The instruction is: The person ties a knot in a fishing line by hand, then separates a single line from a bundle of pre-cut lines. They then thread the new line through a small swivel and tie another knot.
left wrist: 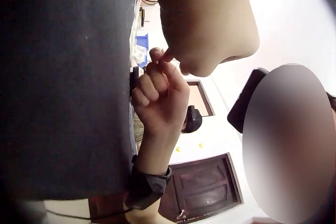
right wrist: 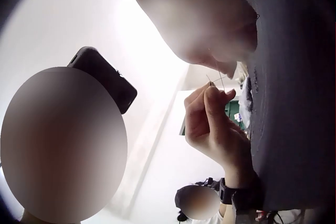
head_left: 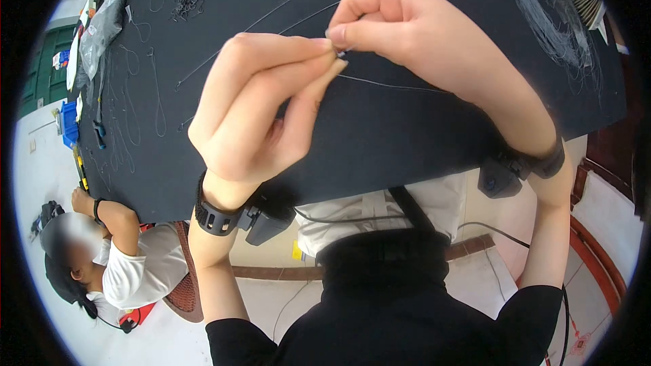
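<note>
Over the dark table, both hands meet fingertip to fingertip. The left hand (head_left: 254, 105) pinches a small shiny piece (head_left: 341, 54) on a thin grey strand (head_left: 386, 84) between thumb and fingers. Close beside it, the right hand (head_left: 420, 30) pinches the strand with thumb and forefinger, its other fingers curled. From the fingertips the strand runs off to the right beneath the right forearm. In the right wrist view, fine strand ends (right wrist: 221, 79) cross between the two hands. The fingertips hide most of the small piece, and I cannot tell its kind.
Loose strands (head_left: 161, 105) and a dark tangled pile (head_left: 188, 0) lie on the left of the black tabletop (head_left: 380, 142). A large coil of grey line (head_left: 549, 17) lies at the back right. Another person (head_left: 135, 257) sits at the left edge, near a blue bin (head_left: 69, 123).
</note>
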`<state>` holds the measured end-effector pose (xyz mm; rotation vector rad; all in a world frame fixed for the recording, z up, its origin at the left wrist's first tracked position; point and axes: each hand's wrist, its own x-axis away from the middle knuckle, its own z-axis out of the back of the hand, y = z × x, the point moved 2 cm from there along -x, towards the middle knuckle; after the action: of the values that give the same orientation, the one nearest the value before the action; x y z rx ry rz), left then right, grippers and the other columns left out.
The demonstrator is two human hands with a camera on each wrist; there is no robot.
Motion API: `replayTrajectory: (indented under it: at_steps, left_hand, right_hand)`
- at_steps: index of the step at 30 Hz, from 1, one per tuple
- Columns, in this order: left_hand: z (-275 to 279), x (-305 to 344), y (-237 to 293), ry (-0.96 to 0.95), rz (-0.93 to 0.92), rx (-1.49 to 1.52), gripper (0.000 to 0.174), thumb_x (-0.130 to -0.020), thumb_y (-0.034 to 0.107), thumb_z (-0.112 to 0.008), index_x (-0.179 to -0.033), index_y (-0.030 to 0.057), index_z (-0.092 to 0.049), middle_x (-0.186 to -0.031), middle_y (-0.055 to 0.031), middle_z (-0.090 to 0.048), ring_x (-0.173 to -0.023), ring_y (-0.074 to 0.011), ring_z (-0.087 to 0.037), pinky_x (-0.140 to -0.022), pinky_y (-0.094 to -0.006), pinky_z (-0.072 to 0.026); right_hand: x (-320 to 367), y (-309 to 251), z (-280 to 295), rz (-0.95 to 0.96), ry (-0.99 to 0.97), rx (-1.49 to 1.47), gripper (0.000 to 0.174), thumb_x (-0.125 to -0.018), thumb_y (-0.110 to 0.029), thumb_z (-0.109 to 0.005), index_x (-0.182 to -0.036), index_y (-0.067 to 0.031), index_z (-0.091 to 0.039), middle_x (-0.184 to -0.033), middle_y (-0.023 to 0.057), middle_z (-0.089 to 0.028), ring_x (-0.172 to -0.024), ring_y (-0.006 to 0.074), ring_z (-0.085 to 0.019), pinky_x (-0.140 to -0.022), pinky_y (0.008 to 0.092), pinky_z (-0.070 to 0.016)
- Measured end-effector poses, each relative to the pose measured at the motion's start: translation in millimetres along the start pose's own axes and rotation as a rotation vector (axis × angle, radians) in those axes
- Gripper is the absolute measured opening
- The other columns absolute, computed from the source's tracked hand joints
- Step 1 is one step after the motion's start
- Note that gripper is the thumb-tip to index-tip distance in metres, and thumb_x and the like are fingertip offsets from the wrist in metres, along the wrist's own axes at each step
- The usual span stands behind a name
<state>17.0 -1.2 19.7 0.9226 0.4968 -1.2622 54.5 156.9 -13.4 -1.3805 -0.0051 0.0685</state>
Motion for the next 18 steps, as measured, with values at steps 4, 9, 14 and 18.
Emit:
replayTrajectory:
  at_steps: [4,9,14,18]
  left_hand:
    - [2,3,-10,0.086,0.083,-0.021,0.020,-0.061,-0.010,-0.070,-0.078,-0.0011,-0.065,-0.080,-0.0096,-0.062,-0.066,-0.0173,-0.060,-0.057,-0.0222,-0.0474]
    - [6,3,-21,0.168,0.177,-0.059,0.016,-0.064,-0.010,-0.068,-0.076,-0.0014,-0.063,-0.079,-0.0090,-0.062,-0.065,-0.0172,-0.059,-0.057,-0.0231,-0.0473]
    - [9,-1,-21,0.166,0.215,-0.065,0.015,-0.065,-0.010,-0.067,-0.076,-0.0012,-0.063,-0.079,-0.0090,-0.061,-0.067,-0.0174,-0.059,-0.057,-0.0234,-0.0472]
    - [9,1,-23,0.180,0.198,-0.047,0.016,-0.065,-0.011,-0.067,-0.077,-0.0015,-0.062,-0.079,-0.0093,-0.061,-0.066,-0.0176,-0.059,-0.057,-0.0236,-0.0474]
  right_hand:
    - [1,-12,4,-0.044,-0.098,0.146,0.019,-0.078,-0.015,-0.053,-0.075,0.0016,-0.062,-0.051,0.0066,-0.052,-0.046,0.0104,-0.048,-0.046,0.0230,-0.0381]
    - [10,-35,6,0.129,-0.064,0.278,0.011,-0.076,-0.008,-0.056,-0.068,-0.0006,-0.053,-0.045,0.0047,-0.041,-0.039,0.0134,-0.040,-0.041,0.0279,-0.0288]
    - [12,-46,7,0.597,0.099,0.386,0.006,-0.073,-0.001,-0.060,-0.071,-0.0022,-0.055,-0.068,0.0012,-0.045,-0.047,0.0079,-0.033,-0.044,0.0206,-0.0259]
    - [15,-51,9,0.603,-0.061,0.244,0.003,-0.077,-0.001,-0.056,-0.075,-0.0038,-0.056,-0.089,0.0067,-0.055,-0.055,0.0061,-0.041,-0.049,0.0165,-0.0316]
